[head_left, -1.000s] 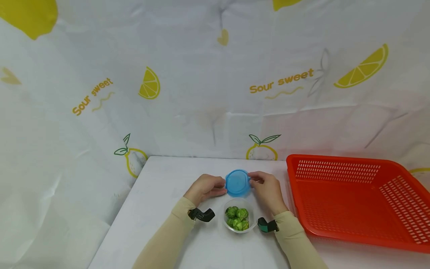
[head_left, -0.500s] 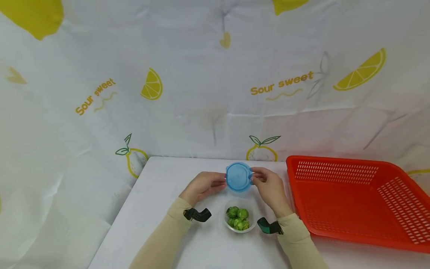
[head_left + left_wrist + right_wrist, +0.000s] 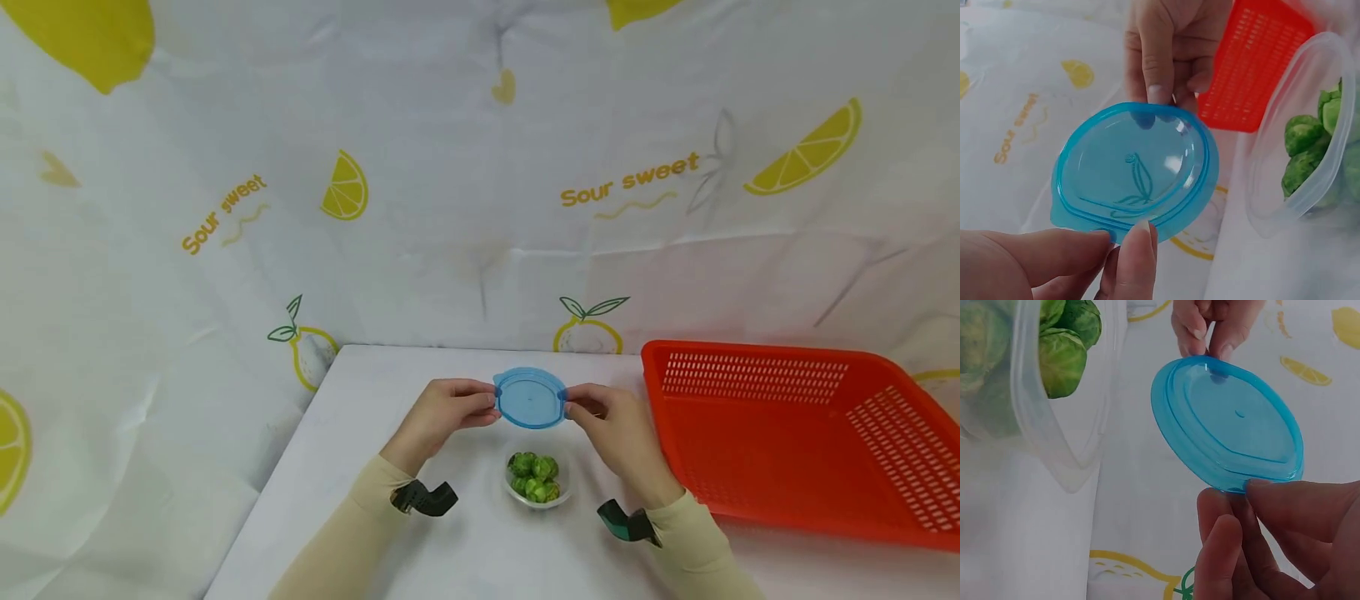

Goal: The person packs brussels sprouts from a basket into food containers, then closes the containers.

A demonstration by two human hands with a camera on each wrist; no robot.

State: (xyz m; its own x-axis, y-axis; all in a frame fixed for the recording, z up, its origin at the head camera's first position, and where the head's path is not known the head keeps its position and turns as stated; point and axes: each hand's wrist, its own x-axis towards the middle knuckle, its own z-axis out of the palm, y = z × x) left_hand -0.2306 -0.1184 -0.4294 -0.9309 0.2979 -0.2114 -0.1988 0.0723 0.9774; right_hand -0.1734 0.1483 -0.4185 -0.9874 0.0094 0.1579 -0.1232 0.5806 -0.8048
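Observation:
A translucent blue lid [image 3: 531, 400] is held up beyond the bowl, tilted, by both hands at opposite edges. My left hand [image 3: 448, 414] pinches its left edge between thumb and fingers; in the left wrist view the thumb and fingertips [image 3: 1136, 250] grip the lid's near rim. On the other side my right hand [image 3: 617, 427] pinches the right edge, with the thumb over the lid [image 3: 1235, 425] in the right wrist view. Nearer my body, a clear plastic bowl [image 3: 564, 493] stands uncovered on the table. Several green Brussels sprouts [image 3: 536, 477] lie in it.
To the right stands a large red plastic basket [image 3: 787, 467] with slotted walls, close to my right forearm. The white table [image 3: 397, 367] ends at the back against a lemon-printed cloth [image 3: 450, 208]. Each wrist carries a small dark camera mount [image 3: 424, 497].
Both hands have raised the blue lid off the table behind the bowl. Its tilt has changed, so it looks flatter in the head view. The bowl of sprouts stays in place.

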